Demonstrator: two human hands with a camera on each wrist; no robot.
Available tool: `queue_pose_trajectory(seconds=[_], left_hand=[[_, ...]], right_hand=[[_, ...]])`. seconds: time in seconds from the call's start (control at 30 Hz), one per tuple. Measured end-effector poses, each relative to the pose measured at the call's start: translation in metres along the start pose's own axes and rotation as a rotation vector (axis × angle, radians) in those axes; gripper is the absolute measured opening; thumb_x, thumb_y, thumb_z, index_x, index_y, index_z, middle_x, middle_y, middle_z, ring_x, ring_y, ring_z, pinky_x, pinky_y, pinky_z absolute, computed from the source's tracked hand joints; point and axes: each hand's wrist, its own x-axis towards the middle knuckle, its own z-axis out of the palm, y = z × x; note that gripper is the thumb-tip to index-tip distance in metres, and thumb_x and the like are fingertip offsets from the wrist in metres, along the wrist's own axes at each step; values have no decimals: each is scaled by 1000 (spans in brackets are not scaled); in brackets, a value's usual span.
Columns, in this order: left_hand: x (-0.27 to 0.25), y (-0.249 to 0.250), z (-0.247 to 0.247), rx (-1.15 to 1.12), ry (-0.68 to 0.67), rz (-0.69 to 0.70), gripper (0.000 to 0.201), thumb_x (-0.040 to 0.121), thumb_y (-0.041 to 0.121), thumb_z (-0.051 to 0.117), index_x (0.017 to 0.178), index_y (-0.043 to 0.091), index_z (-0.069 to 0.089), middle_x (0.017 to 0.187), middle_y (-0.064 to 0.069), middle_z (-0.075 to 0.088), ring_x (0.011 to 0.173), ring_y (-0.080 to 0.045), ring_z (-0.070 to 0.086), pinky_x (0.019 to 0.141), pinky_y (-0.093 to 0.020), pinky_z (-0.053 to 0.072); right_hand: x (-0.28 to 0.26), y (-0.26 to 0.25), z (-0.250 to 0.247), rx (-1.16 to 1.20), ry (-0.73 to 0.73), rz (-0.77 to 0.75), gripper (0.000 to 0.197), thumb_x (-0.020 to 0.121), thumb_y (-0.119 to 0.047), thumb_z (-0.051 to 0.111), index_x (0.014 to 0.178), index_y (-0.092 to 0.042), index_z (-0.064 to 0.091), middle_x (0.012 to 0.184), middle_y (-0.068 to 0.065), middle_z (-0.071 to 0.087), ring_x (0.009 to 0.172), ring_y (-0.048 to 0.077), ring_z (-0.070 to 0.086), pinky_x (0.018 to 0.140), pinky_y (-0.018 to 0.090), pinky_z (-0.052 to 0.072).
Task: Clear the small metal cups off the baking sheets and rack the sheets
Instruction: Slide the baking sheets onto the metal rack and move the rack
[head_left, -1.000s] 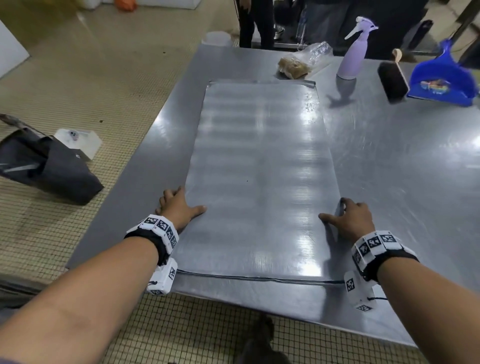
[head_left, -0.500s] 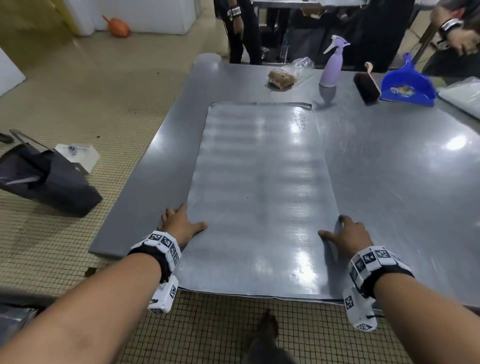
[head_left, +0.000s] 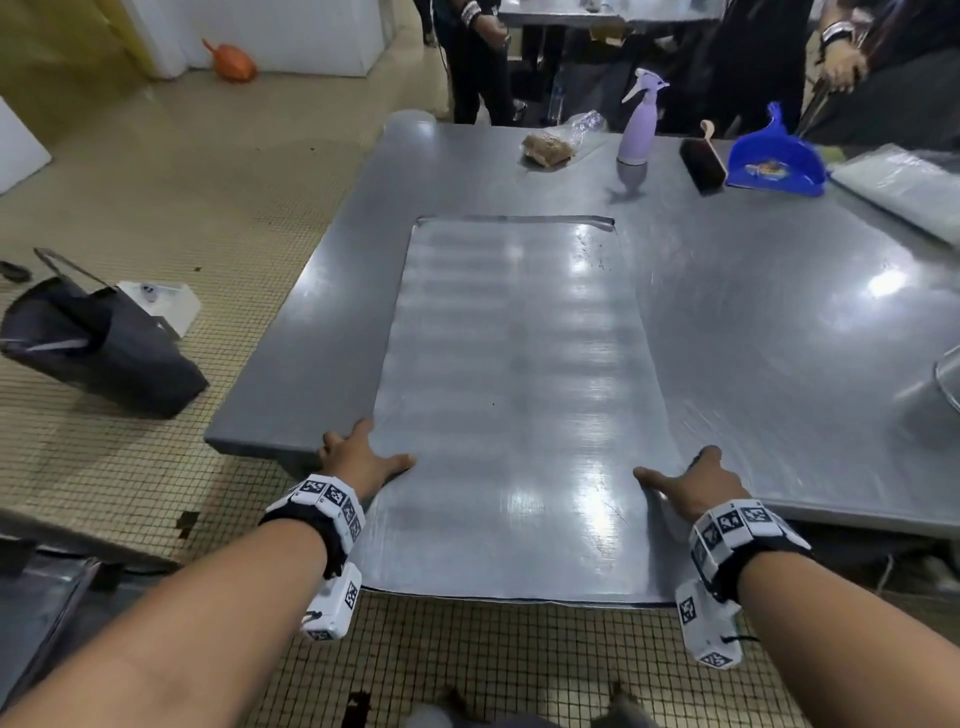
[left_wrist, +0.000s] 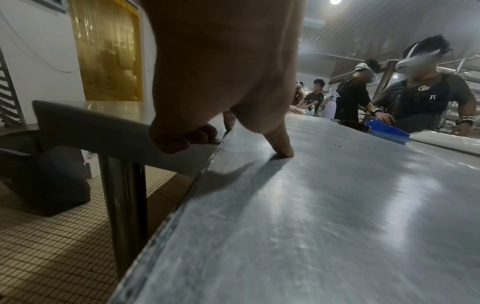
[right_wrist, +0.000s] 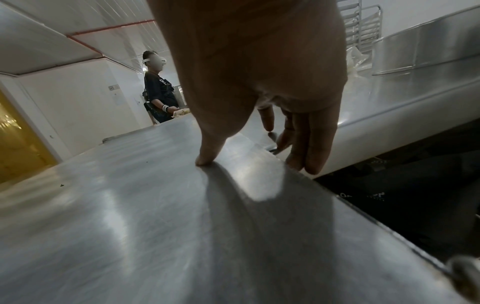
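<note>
Gripping the long edges of one bare baking sheet (head_left: 514, 395), both hands sit low in the head view, one at each side. The sheet lies lengthwise down the centre of the frame on the steel table (head_left: 779, 322), its near end overhanging the table edge above the tiled floor. No cups show on it.

Left hand (head_left: 358, 460): thumb lies flat on top of the sheet, the fingers (left_wrist: 182, 142) curl under its edge in the left wrist view. A pinch grip, thumb above and fingers below.

Right hand (head_left: 693, 486): thumb presses on top; the fingers (right_wrist: 309, 144) reach down past the sheet's edge, and how far they curl beneath I cannot tell.

Judgement: the overhang gives the fingers room to get under the thin metal, and a hold on both sides keeps a wide, floppy sheet level for carrying to a rack. Clearing looks done for this sheet; racking remains.

Upper right of the frame: a lilac spray bottle (head_left: 639, 124), a brush (head_left: 701, 158) and a blue dustpan (head_left: 776, 156), well apart from the sheet.
</note>
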Motion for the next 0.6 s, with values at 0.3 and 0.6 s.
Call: queue_pose_trajectory(seconds=[0.3,0.6], left_hand=[[-51,-6,49,-289,10,-32,110,49,58,93,140,28,40,137,-13,53,119,-37,59,104,-47,50],[-134,15,108,-452,34,-22,49,73,30,93,112,17,67,109,-2,73,103,-26,69,99,-44,54]], right_hand=[[11,56,-24,33,-131,-8,122,42,-86,72,121,5,51,84,14,69,68,27,65,55,31,46],[38,134,-57,-84,-239,-348,80,68,-75,71,108,-8,54,100,8,68,88,25,65,78,39,54]])
